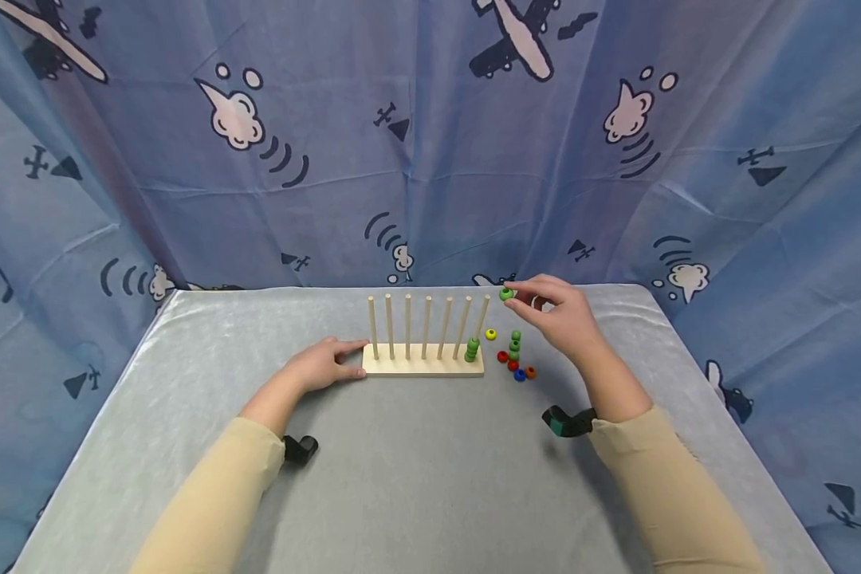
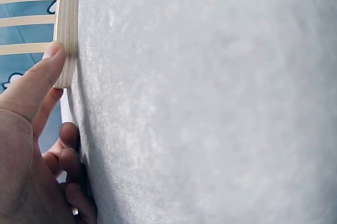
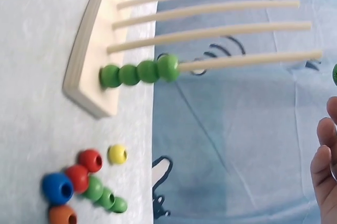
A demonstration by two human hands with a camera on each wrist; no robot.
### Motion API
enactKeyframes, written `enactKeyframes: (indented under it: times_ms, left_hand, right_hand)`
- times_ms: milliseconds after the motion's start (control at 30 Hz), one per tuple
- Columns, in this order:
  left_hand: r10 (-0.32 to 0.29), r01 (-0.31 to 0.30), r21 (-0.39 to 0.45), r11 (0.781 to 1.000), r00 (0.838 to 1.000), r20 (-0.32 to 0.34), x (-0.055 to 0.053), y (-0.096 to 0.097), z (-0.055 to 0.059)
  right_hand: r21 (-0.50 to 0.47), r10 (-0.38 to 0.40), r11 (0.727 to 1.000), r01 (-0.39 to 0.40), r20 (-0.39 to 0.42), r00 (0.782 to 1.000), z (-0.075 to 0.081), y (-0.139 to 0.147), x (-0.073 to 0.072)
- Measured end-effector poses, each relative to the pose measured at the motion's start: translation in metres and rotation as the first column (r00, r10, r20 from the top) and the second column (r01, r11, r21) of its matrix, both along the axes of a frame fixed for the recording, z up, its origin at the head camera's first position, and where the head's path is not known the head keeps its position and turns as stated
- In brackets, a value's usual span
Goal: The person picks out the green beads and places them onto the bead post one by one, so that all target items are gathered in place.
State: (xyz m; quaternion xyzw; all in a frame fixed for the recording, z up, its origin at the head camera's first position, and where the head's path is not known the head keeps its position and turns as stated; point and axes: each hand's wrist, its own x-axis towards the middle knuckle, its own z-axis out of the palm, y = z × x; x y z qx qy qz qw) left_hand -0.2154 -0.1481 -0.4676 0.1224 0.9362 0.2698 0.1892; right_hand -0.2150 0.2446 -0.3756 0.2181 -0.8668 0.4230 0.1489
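A pale wooden pegboard (image 1: 423,368) stands on the table, with several upright pegs in a row. On its rightmost peg sits a stack of several green beads (image 3: 147,71), at the bottom. My left hand (image 1: 317,367) holds the board's left end, thumb at the front edge and index finger behind. Up near the top of the rightmost peg, slightly right of it, my right hand (image 1: 561,315) pinches a green bead (image 1: 505,294) between thumb and fingertips. That bead is apart from the peg; only its edge shows in the right wrist view.
Loose beads lie right of the board: a yellow bead (image 1: 491,335), three green beads (image 1: 515,346), two red beads (image 1: 502,356), a blue bead (image 1: 520,375) and an orange bead (image 1: 530,372). A patterned blue curtain (image 1: 344,159) hangs behind the grey-covered table (image 1: 416,478).
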Motion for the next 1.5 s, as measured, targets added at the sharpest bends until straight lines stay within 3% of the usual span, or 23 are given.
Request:
enactKeyframes:
  times_ms: [200, 533, 1500]
  left_hand:
    - [0.002, -0.002, -0.003, 1.000, 1.000, 0.003, 0.000, 0.000, 0.000]
    - [0.003, -0.003, -0.010, 1.000, 1.000, 0.003, 0.000, 0.000, 0.001]
    - [0.002, -0.001, -0.011, 1.000, 1.000, 0.005, -0.001, 0.000, 0.000]
  right_hand:
    - [-0.023, 0.041, 0.999, -0.042, -0.047, 0.998, 0.006, -0.013, 0.003]
    - [-0.029, 0.036, 0.999, -0.036, 0.008, 0.999, 0.002, -0.020, 0.000]
    - [0.002, 0.039, 0.999, -0.039, 0.055, 0.998, 0.002, -0.023, -0.003]
